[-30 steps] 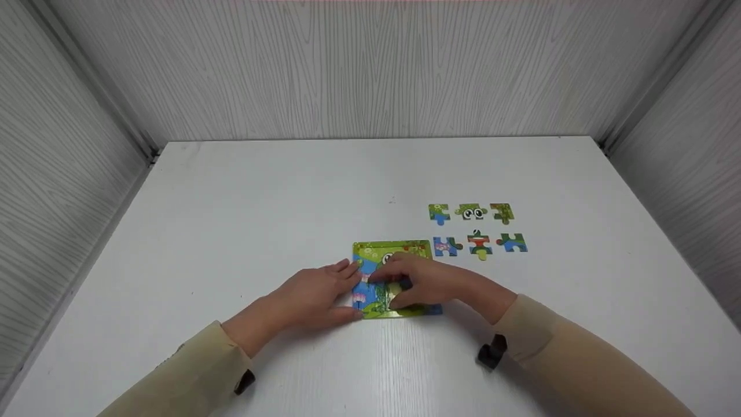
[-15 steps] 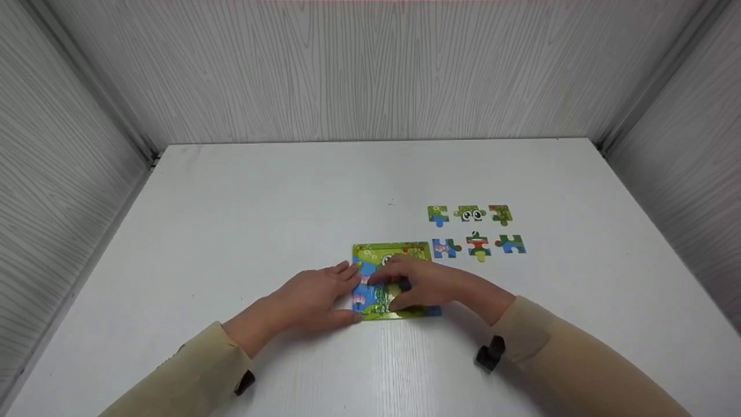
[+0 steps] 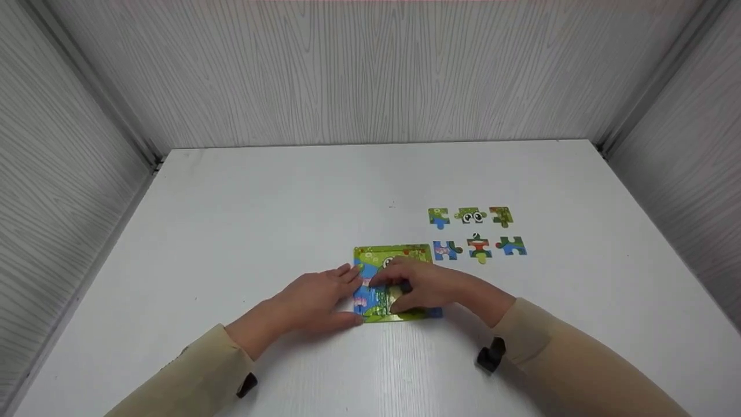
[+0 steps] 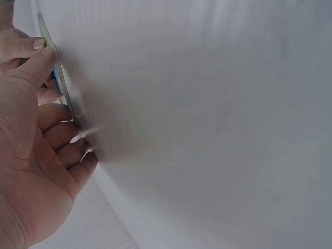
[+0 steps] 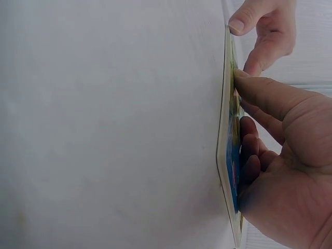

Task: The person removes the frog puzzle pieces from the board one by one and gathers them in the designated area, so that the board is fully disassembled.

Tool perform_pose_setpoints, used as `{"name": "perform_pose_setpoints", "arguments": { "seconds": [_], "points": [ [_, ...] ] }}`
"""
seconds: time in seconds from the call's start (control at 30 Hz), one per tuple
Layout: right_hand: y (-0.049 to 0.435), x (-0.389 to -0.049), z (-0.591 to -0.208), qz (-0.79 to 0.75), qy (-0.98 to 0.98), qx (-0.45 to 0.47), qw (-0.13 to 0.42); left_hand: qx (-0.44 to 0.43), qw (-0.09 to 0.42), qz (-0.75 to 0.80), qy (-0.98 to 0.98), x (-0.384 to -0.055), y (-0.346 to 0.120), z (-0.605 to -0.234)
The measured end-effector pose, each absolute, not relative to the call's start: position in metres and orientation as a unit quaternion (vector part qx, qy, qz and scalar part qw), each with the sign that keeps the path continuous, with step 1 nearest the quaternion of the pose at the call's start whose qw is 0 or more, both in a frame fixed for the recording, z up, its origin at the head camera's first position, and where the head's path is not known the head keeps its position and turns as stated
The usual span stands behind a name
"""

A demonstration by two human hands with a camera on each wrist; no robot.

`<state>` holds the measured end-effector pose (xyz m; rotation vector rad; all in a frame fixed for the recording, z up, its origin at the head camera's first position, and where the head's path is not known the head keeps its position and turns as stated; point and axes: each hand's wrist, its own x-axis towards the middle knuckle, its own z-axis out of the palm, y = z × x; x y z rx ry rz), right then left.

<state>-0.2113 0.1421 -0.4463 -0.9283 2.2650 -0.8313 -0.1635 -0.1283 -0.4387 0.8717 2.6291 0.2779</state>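
Note:
A green-and-blue frog puzzle board (image 3: 399,251) lies flat on the table, its near part partly covered by my hands. Along its left edge rests my left hand (image 3: 317,298), fingers mostly straight, with the thumb at the near left corner. My right hand (image 3: 428,282) reaches over the board from the right. Its thumb and forefinger are bent around a jigsaw puzzle piece (image 3: 380,299) in the lower left of the board. In the right wrist view, the other fingers (image 5: 250,148) curl above the board's surface. The piece's full outline is hard to make out.
Several loose puzzle pieces lie in two rows beyond the board's right side, among them one with frog eyes (image 3: 472,216) and one with a red mouth (image 3: 479,246). The white table (image 3: 278,202) is bounded by grey wood-grain panels (image 3: 370,69).
The whole head view has shifted slightly, with the scene sitting a little lower. Both hands and the loose pieces hold nearly the same places.

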Motion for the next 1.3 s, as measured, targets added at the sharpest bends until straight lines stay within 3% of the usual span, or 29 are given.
{"name": "perform_pose_setpoints", "arguments": {
  "seconds": [1.3],
  "points": [
    [0.1414, -0.2070, -0.4510, -0.370, 0.820, -0.344, 0.271, 0.308, 0.175, 0.106, 0.929, -0.1640, -0.1300, -0.4422]
  ]
}}
